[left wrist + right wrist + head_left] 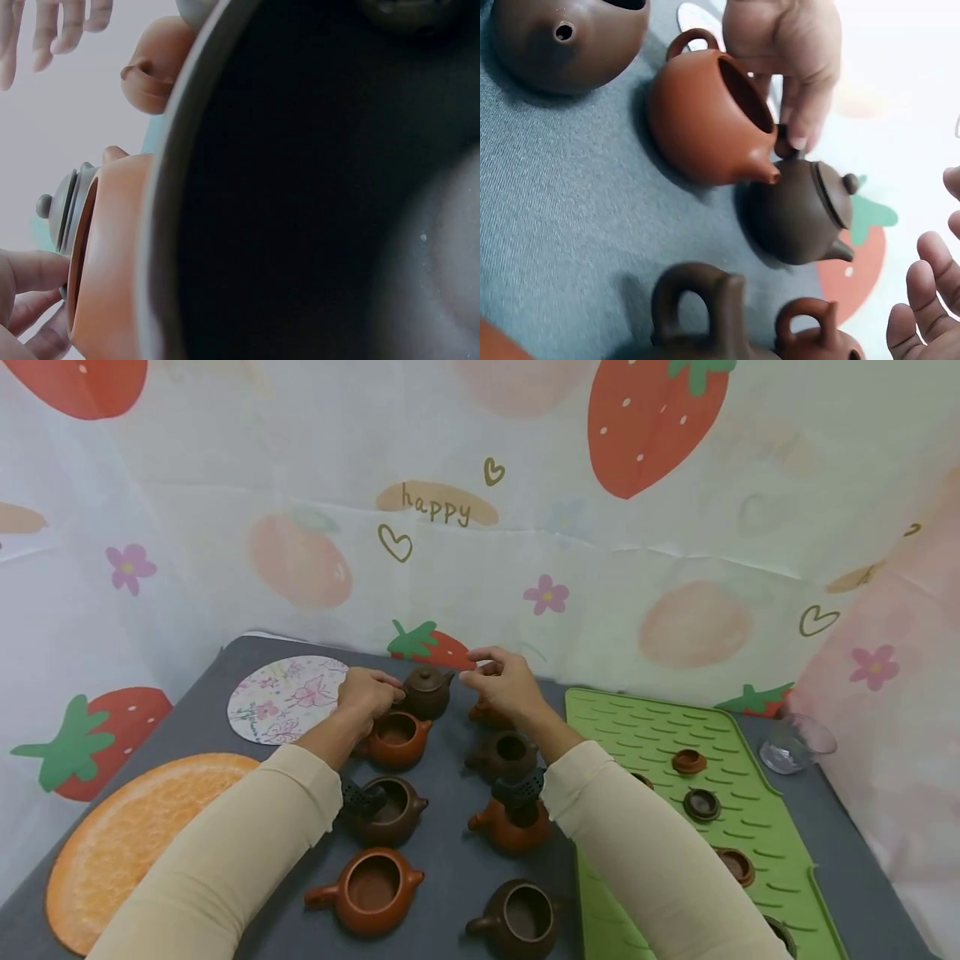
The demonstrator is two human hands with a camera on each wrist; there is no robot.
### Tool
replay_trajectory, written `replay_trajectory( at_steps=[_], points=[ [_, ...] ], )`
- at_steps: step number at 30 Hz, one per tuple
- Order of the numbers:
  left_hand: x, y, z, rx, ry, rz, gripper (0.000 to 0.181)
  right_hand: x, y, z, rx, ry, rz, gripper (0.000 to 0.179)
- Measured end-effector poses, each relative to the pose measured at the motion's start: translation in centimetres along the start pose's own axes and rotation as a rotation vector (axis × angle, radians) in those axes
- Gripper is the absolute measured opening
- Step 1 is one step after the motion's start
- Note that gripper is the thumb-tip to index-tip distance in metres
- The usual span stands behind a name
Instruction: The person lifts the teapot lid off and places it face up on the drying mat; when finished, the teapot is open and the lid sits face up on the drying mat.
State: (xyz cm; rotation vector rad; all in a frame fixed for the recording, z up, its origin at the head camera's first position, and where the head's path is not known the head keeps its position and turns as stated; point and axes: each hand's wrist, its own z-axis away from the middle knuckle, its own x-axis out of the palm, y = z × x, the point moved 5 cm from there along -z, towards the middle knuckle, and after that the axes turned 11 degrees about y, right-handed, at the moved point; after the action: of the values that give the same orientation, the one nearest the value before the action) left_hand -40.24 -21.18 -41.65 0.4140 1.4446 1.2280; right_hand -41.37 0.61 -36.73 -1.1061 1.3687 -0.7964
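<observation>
At the far end of the left row stands a dark brown lidded teapot (427, 695). My left hand (366, 697) pinches its handle, as the right wrist view shows, reaching in beside an open reddish-brown teapot (705, 124). To the right of the lidded pot my right hand (510, 681) hovers with loosely bent fingers and nothing in them. Beneath it is a small reddish-brown teapot (487, 714), mostly hidden in the head view. The rim of a dark teapot (161, 225) fills much of the left wrist view.
Two rows of open teapots cover the middle of the grey table, among them a reddish one (367, 902) and a dark one (517, 922) in front. Small lids (702, 805) lie on a green mat (637, 718). A glass bowl (795, 743) is at right; round mats (142, 827) lie left.
</observation>
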Motion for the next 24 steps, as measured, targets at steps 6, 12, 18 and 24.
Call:
replay_trajectory(
  at_steps=[6, 12, 18, 24],
  points=[
    [0.1, 0.0, 0.0, 0.003, -0.007, -0.021, 0.019, 1.5, 0.7, -0.4, 0.001, -0.008, -0.01, 0.034],
    [0.0, -0.2, -0.1, 0.0, -0.005, -0.045, 0.018, 2.7, 0.9, -0.6, 0.006, -0.006, 0.026, 0.036],
    [0.1, 0.0, -0.2, 0.008, -0.005, -0.056, 0.017, 3.5, 1.0, -1.1, -0.009, -0.013, 0.084, 0.037],
    [0.0, -0.1, -0.4, 0.007, -0.003, -0.051, 0.017, 4.7, 1.0, -1.7, -0.037, -0.008, 0.159, 0.038]
  ],
)
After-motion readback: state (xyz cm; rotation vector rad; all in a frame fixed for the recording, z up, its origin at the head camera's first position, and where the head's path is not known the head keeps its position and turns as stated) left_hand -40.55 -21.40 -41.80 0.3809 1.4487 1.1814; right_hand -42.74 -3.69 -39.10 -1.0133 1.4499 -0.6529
